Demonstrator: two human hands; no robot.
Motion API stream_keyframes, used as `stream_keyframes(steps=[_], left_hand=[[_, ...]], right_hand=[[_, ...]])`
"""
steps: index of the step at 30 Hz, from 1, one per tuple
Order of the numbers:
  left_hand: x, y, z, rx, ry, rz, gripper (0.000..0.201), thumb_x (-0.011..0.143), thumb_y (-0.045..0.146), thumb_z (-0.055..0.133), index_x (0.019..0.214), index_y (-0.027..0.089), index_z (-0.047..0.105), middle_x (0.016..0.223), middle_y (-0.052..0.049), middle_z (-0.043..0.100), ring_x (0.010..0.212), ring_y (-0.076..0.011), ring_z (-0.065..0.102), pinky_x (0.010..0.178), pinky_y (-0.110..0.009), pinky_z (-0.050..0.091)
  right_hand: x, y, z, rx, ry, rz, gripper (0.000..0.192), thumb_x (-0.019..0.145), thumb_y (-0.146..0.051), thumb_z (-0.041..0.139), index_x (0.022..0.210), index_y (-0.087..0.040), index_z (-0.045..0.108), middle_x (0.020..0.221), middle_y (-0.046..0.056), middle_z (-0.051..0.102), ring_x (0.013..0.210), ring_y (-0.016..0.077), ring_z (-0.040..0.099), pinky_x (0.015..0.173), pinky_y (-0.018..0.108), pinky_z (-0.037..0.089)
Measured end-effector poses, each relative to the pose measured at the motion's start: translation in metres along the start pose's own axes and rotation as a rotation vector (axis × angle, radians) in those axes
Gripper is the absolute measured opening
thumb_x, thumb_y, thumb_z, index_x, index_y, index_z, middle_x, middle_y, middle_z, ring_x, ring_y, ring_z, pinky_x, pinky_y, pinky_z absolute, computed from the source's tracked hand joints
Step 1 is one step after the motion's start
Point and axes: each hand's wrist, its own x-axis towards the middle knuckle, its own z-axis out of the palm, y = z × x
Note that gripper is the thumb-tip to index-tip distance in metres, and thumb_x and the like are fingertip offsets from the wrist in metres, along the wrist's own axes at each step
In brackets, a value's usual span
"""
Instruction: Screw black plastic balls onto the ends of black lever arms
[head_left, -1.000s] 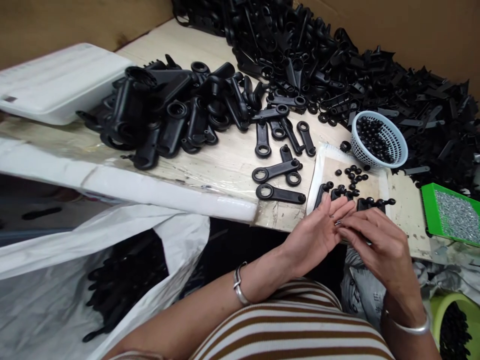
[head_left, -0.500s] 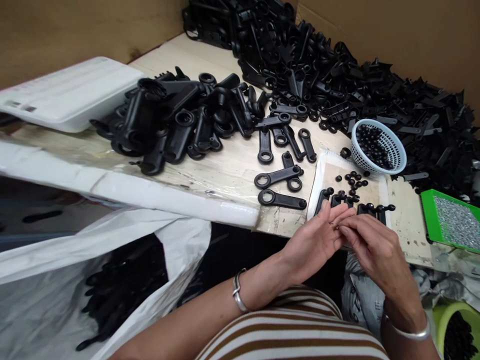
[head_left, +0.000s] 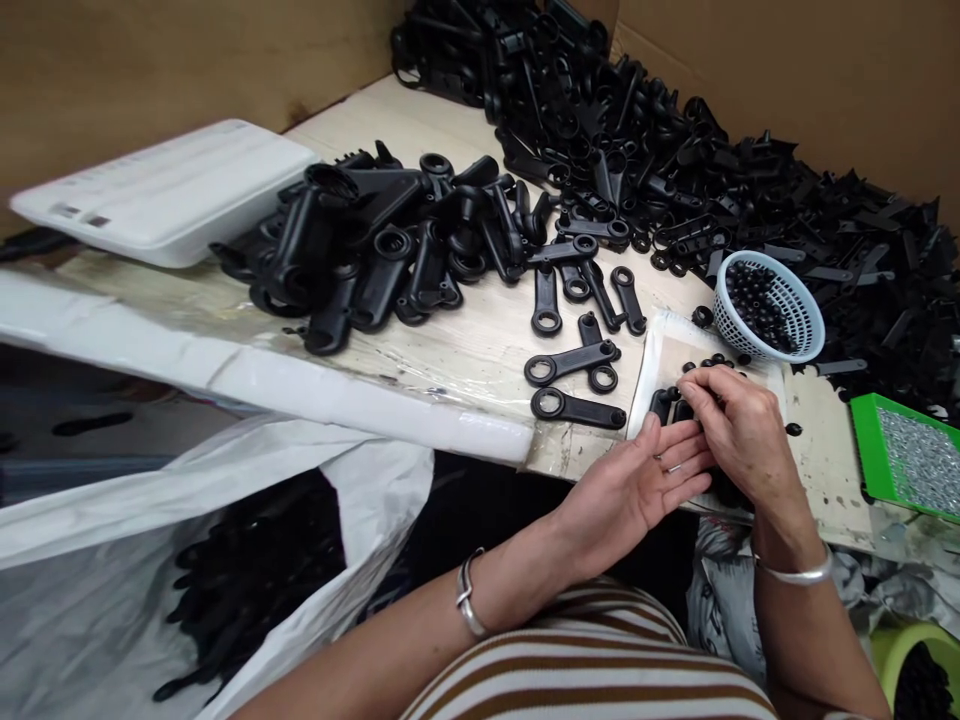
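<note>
The left hand reaches in from the lower middle, forearm slanting up to the right with a silver bangle at the wrist, and lies palm up at the near edge of the tabletop. Its fingers are stretched out flat and relaxed, gripping nothing; a small metal bit rests loose on them, too small to make out. The right hand comes up from the lower right, also with a bangle at the wrist, and arches palm down just above and beyond the left one. Its fingers are curled down with the tips pinched on the small black parts that sit in a row on a pale mat on the tabletop; whether they actually grip one or only press on it I cannot tell. More small black rings lie on the same mat beside the knuckles. Just beyond stands a little white basket of black beads. Flat black handles lie just left of the mat, and a green tray of silver bits sits to the right.
</note>
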Motion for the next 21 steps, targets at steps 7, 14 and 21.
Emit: stream_keyframes(steps=[7,14,21], left_hand=[[0.001,0.0,-0.001,-0.02,0.009,-0.002,0.048,0.102,0.042,0.04,0.126,0.007,0.06,0.139,-0.02,0.055,0.133,-0.0286,0.05,0.116,-0.044,0.031],[-0.003,0.003,0.003,0.017,0.097,-0.049,0.043,0.102,0.041,0.04,0.115,0.009,0.066,0.133,-0.018,0.061,0.126,-0.0258,0.057,0.115,-0.041,0.035],[0.008,-0.001,0.018,0.216,0.111,-0.213,0.04,0.099,0.041,0.05,0.116,0.011,0.068,0.135,-0.017,0.059,0.13,-0.0283,0.053,0.116,-0.042,0.035]], right_hand=[[0.0,0.003,-0.002,-0.035,-0.055,-0.013,0.018,0.093,-0.025,0.051,0.085,-0.02,0.067,0.088,0.006,0.07,0.083,0.0191,0.064,0.078,0.033,0.047],[-0.021,0.006,-0.014,-0.019,0.148,0.04,0.017,0.094,-0.024,0.051,0.092,-0.019,0.067,0.092,0.007,0.07,0.088,0.0183,0.065,0.084,0.032,0.05],[-0.085,0.026,-0.024,0.111,0.304,0.253,0.018,0.093,-0.023,0.051,0.091,-0.02,0.069,0.086,0.005,0.072,0.079,0.0142,0.066,0.074,0.027,0.054]])
